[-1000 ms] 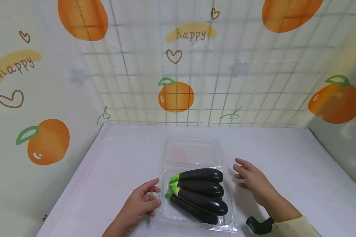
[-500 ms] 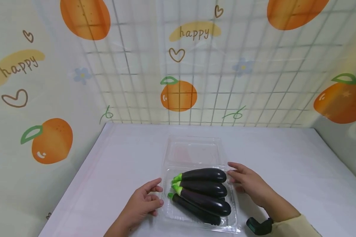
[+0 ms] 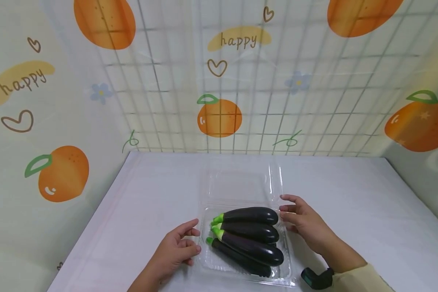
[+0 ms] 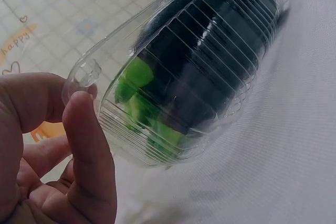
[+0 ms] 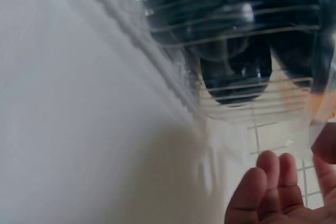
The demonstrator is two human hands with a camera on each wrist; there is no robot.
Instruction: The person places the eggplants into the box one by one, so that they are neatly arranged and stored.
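Several dark purple eggplants (image 3: 252, 232) with green stem ends lie stacked side by side in a clear plastic clamshell box (image 3: 222, 265). Its hinged lid (image 3: 237, 184) extends behind the base, open and tilted up at the right. My left hand (image 3: 173, 248) is at the box's left side. In the left wrist view, its thumb (image 4: 86, 140) and index finger pinch the clear rim (image 4: 86, 72). At the right rear corner, by the hinge, my right hand (image 3: 306, 221) has loosely extended fingers against the lid's edge. In the right wrist view, several fingertips (image 5: 268, 169) stand apart from the plastic.
The box stands on a white tabletop (image 3: 160, 186). Behind it hangs a pale cloth (image 3: 255, 89) printed with oranges, hearts and grid lines. A dark wrist camera (image 3: 316, 278) sits on the right wrist beside the sleeve.
My right hand has moved left from beside the box to its right rear corner. The lid, flat before, now tilts up on the right. The left hand keeps its place at the rim.
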